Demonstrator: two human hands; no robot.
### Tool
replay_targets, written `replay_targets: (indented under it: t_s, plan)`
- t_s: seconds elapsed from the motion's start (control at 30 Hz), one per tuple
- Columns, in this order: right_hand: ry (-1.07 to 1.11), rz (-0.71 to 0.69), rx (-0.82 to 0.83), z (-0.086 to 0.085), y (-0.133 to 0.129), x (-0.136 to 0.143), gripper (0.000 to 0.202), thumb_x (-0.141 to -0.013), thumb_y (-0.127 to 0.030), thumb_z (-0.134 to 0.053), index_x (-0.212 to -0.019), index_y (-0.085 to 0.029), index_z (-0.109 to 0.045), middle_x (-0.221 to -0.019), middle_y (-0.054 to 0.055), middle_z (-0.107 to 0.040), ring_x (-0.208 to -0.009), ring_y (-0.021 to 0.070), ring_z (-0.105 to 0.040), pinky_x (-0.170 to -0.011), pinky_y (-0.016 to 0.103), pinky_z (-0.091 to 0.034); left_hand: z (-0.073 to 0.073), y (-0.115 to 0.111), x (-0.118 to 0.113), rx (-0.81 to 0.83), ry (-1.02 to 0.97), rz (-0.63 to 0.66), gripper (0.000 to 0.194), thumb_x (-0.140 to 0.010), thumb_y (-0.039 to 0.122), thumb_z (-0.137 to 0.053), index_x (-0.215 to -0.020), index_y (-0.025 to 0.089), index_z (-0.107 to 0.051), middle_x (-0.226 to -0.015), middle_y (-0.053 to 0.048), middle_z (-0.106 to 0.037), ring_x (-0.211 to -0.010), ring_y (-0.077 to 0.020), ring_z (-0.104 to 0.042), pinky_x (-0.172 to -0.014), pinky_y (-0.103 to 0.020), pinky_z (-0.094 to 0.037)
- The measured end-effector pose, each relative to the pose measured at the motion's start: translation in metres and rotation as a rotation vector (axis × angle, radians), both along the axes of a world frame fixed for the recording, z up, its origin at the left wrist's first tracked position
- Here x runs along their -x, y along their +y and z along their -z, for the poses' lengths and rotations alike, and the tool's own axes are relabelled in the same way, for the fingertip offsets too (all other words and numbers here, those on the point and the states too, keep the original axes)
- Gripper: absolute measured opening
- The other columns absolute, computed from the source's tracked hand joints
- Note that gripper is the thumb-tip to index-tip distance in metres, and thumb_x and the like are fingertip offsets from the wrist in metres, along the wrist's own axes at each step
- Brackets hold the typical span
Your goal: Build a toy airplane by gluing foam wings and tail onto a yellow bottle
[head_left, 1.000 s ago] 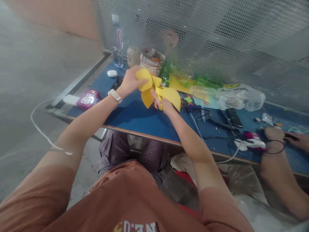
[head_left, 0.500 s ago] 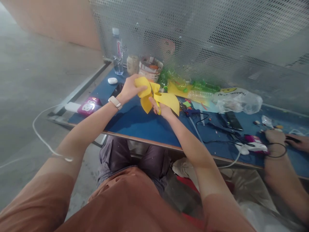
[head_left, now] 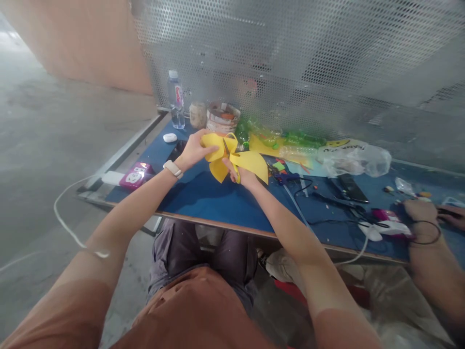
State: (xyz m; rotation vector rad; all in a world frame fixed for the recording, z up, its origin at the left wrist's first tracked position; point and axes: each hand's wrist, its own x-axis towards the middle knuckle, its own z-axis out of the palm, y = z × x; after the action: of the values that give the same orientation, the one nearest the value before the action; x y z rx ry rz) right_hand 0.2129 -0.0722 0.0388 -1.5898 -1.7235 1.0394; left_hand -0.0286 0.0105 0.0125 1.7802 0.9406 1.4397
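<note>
Head view: above the table (head_left: 214,206), your left hand (head_left: 196,149) has the yellow paper (head_left: 254,164) in its grip and your right hand (head_left: 245,177) grasps the scissors (head_left: 237,174), so hold it taut and snip slowly.

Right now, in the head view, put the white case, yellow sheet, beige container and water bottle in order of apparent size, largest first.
1. Yellow sheet
2. Water bottle
3. Beige container
4. White case
</note>
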Motion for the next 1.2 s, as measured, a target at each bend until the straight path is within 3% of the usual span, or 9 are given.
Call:
replay_targets:
  t_s: [0.27, 0.43, 0.53, 0.7, 0.83, 0.9, 0.97, 1.07, 1.2]
  plan:
    - [0.049, 0.048, 0.004, 0.018, 0.015, -0.006, 0.075, -0.124, -0.075, -0.084, -0.073, -0.029, -0.056, -0.056, -0.001, -0.055, -0.051, 0.0166, -0.053, -0.055, 0.031, -0.048, -0.006, -0.009, -0.003, 0.052, -0.078, 0.178, 0.064, -0.083, 0.061, -0.113, -0.120, 0.018, -0.085, -0.110, -0.009, -0.091, -0.093, -0.0228, -0.083, -0.082, -0.033, -0.072]
    - [0.043, 0.035, 0.067, 0.009, 0.011, -0.008, 0.069, -0.124, -0.063, -0.088, -0.073, -0.027, -0.060, -0.053, -0.001, -0.056, -0.052, 0.0159, -0.056, -0.058, 0.028, -0.051, -0.010, -0.010, -0.002, 0.200, -0.139, 0.285, 0.072, -0.078, 0.076, -0.118, -0.094, 0.020, -0.077, -0.094, -0.005, -0.083, -0.080, -0.0170, -0.076, -0.073, -0.028, -0.066]
    - [0.045, 0.037, 0.074, 0.004, 0.009, -0.008, 0.067, -0.124, -0.060, -0.088, -0.073, -0.027, -0.061, -0.051, -0.002, -0.056, -0.053, 0.0155, -0.057, -0.058, 0.026, -0.050, -0.012, -0.007, 0.005, 0.230, -0.038, 0.303, 0.072, -0.080, 0.081, -0.115, -0.093, 0.020, -0.081, -0.095, -0.006, -0.083, -0.081, -0.0184, -0.076, -0.074, -0.031, -0.065]
    - [0.203, 0.061, 0.054, 0.010, 0.014, -0.008, 0.070, -0.119, -0.074, -0.091, -0.077, -0.028, -0.059, -0.055, -0.005, -0.054, -0.049, 0.0138, -0.053, -0.050, 0.025, -0.040, 0.000, 0.006, 0.009, -0.007, 0.287, 0.203, 0.049, -0.097, 0.069, -0.102, -0.090, 0.023, -0.088, -0.123, -0.013, -0.089, -0.113, -0.0299, -0.084, -0.109, -0.051, -0.075]
    - [0.243, 0.032, 0.042, 0.011, 0.013, -0.010, 0.074, -0.107, -0.085, -0.100, -0.081, -0.028, -0.059, -0.058, -0.007, -0.055, -0.049, 0.0128, -0.051, -0.050, 0.025, -0.039, 0.013, 0.015, 0.006, -0.061, 0.426, -0.025, 0.026, -0.097, 0.045, -0.099, -0.087, 0.024, -0.087, -0.137, -0.018, -0.088, -0.141, -0.0372, -0.083, -0.138, -0.062, -0.065]
    - [0.207, 0.003, 0.027, 0.009, 0.009, -0.011, 0.076, -0.107, -0.087, -0.098, -0.079, -0.029, -0.058, -0.057, -0.007, -0.053, -0.051, 0.0136, -0.051, -0.051, 0.025, -0.039, 0.016, 0.015, 0.006, -0.037, 0.464, -0.055, 0.025, -0.095, 0.046, -0.099, -0.091, 0.024, -0.088, -0.133, -0.018, -0.090, -0.136, -0.0382, -0.084, -0.134, -0.060, -0.067]
    - [0.148, -0.046, -0.019, 0.006, 0.005, -0.013, 0.079, -0.109, -0.089, -0.095, -0.076, -0.029, -0.056, -0.058, -0.005, -0.055, -0.054, 0.0149, -0.054, -0.055, 0.027, -0.041, 0.016, 0.014, 0.007, 0.001, 0.483, -0.029, 0.031, -0.093, 0.053, -0.097, -0.090, 0.025, -0.085, -0.117, -0.014, -0.091, -0.114, -0.0347, -0.085, -0.114, -0.054, -0.072]
    - [0.065, -0.117, -0.120, 0.003, 0.001, -0.015, 0.079, -0.108, -0.087, -0.097, -0.072, -0.028, -0.057, -0.062, -0.005, -0.055, -0.060, 0.0148, -0.052, -0.062, 0.029, -0.041, 0.013, 0.014, 0.011, 0.025, 0.491, -0.078, 0.041, -0.095, 0.056, -0.090, -0.077, 0.025, -0.070, -0.084, -0.005, -0.078, -0.082, -0.0246, -0.067, -0.085, -0.042, -0.063]
    - [-0.033, -0.157, -0.283, 0.004, 0.002, -0.013, 0.074, -0.106, -0.068, -0.103, -0.069, -0.028, -0.053, -0.067, -0.006, -0.048, -0.068, 0.0151, -0.044, -0.069, 0.031, -0.041, 0.012, 0.022, 0.019, 0.013, 0.365, -0.292, 0.033, -0.098, 0.048, -0.082, -0.079, 0.026, -0.066, -0.079, -0.005, -0.073, -0.079, -0.0235, -0.062, -0.080, -0.039, -0.055]
